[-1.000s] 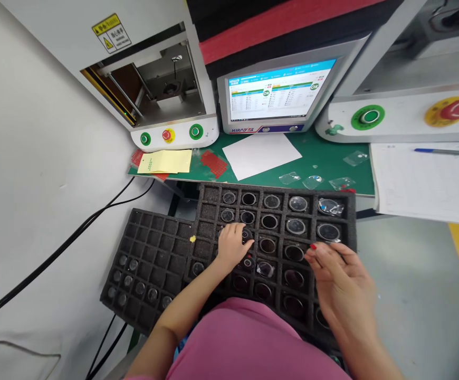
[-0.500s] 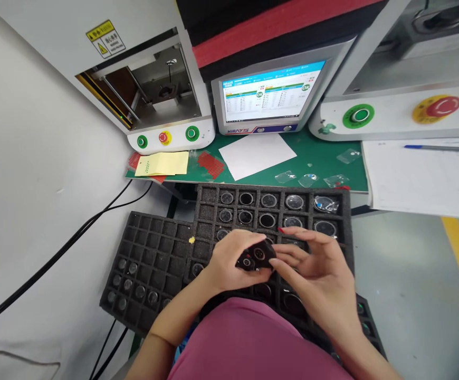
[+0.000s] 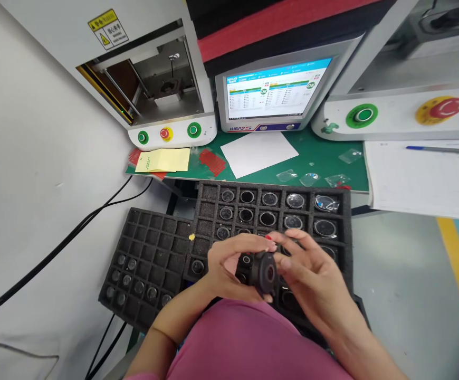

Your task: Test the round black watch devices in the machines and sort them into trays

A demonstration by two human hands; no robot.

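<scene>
Pink fabric (image 3: pixel 249 343) is filling the foreground as you are holding a black round device (image 3: pixel 265 274) over the larger foam tray (image 3: pixel 207 210), its ringed face tilting toward your right side. Your left hand (image 3: pixel 219 261) is closing around the device, with digits pressing from above and below. Your right hand (image 3: pixel 312 274) is standing just beside it with loosely bent fingers; whether they are pinching or merely brushing its edge, the view is not telling. A small red piece (image 3: pixel 268 237) is showing where the fingertips of both hands are meeting. Beneath you, dark discs are lying in rows of square compartments, one wrapped disc (image 3: pixel 326 203) sitting in the far right corner. To the left, a smaller foam tray (image 3: pixel 146 240) is carrying little clear round pieces (image 3: pixel 132 264). Beyond, a green tabletop (image 3: pixel 320 153) is bearing a yellow card (image 3: pixel 166 159), a red sheet (image 3: pixel 212 162), white paper (image 3: pixel 259 153) and scraps of clear film (image 3: pixel 309 179). Behind them, a monitor (image 3: pixel 277 100) is displaying two green "OK" marks, and white machines with push-buttons (image 3: pixel 193 130) are flanking it.
</scene>
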